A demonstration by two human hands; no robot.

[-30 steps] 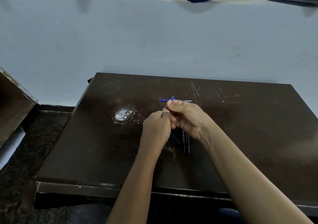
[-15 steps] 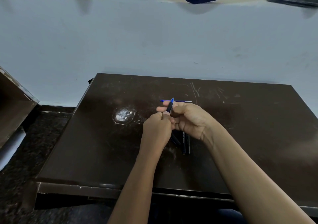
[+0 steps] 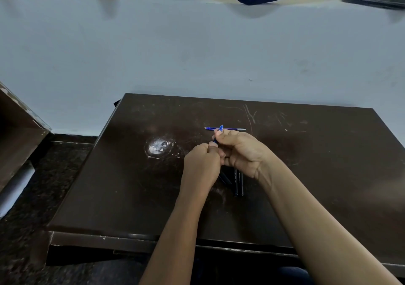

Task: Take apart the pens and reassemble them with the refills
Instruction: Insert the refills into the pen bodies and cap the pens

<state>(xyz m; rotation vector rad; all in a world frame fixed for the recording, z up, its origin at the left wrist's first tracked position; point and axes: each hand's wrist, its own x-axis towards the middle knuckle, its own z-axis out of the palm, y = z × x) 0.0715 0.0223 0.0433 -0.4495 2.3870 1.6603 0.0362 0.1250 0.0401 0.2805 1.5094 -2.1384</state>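
2 hands (image 3: pixel 221 153) meet over the desk (image 3: pixel 328 164), left fingers (image 3: pixel 211 147) and right fingers (image 3: pixel 219 132) both pinching 1 blue pen (image 3: pixel 220 128), apparently mid-assembly. 1 loose refill (image 3: pixel 225 129) lies just beyond them, and about 3 dark pens (image 3: pixel 235 181), partly hidden under the right wrist, probably remain.

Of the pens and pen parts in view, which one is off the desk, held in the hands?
The blue-tipped pen, gripped between both hands. The thin blue refill lies beyond them on the dark brown desk; the black pens lie beneath the right hand.

Head view, steeply down onto table (image 3: pixel 306 175)
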